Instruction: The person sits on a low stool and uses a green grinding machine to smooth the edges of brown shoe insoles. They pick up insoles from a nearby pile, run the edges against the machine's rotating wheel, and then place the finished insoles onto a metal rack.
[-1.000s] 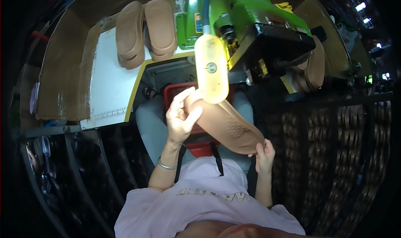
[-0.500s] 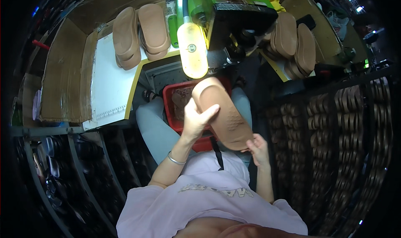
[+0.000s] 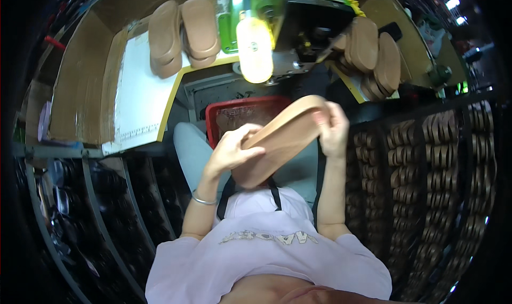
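Observation:
Between both hands I hold a tan shoe sole (image 3: pixel 282 144), tilted so its right end is higher and farther from me. My left hand (image 3: pixel 234 149) grips its left edge near the lower end, thumb lying on the near face. At the upper right end my right hand (image 3: pixel 333 128) is closed round the rim, its fingers a little blurred. The sole hangs above my lap and partly covers a red basket (image 3: pixel 213 112) between my knees.
More tan soles (image 3: pixel 165 34) are stacked on the white tabletop (image 3: pixel 138 96) at left, others (image 3: pixel 365 45) at right. A lit lamp (image 3: pixel 254 53) hangs before a green and black machine (image 3: pixel 314 24). A cardboard box (image 3: pixel 82 90) stands left; racks of soles (image 3: pixel 405 160) line the right.
The sole has been turned over and swung round, its broad end now to the upper right. My right hand has moved up from the near end to the far end.

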Tool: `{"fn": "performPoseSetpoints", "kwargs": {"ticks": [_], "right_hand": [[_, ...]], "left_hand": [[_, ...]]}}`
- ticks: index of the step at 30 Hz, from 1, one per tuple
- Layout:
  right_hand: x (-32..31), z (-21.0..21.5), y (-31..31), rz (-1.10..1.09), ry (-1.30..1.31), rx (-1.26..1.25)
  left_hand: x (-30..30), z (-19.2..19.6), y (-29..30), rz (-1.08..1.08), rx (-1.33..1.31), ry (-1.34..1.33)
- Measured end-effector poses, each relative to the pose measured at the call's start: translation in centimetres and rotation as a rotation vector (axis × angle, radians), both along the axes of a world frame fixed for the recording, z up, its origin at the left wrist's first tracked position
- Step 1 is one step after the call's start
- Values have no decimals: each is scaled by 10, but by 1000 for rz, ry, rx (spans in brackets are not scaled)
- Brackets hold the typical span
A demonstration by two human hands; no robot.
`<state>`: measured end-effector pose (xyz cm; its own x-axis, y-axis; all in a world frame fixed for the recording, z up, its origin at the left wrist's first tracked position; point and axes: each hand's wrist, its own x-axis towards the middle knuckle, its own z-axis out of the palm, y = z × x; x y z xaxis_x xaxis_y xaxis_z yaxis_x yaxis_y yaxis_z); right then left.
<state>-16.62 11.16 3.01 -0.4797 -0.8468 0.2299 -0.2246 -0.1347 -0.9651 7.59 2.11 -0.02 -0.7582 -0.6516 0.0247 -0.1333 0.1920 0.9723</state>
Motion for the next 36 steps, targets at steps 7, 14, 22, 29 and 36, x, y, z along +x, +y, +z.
{"fn": "performPoseSetpoints", "kwargs": {"ticks": [7,14,22,29,36], "right_hand": [[-55,-17,3,-165,-275,-234],[-102,9,1,-269,-214,-227],[-76,13,-19,-179,-176,-75],[27,1,-47,128,-106,-12],[101,-58,-25,515,-1260,369]], "left_hand": [[11,-27,8,347,395,308],[-53,-11,-14,386,259,408],[-23,-7,-13,554,346,548],[91,-16,-20,860,453,553],[173,-7,-21,835,613,912]]}}
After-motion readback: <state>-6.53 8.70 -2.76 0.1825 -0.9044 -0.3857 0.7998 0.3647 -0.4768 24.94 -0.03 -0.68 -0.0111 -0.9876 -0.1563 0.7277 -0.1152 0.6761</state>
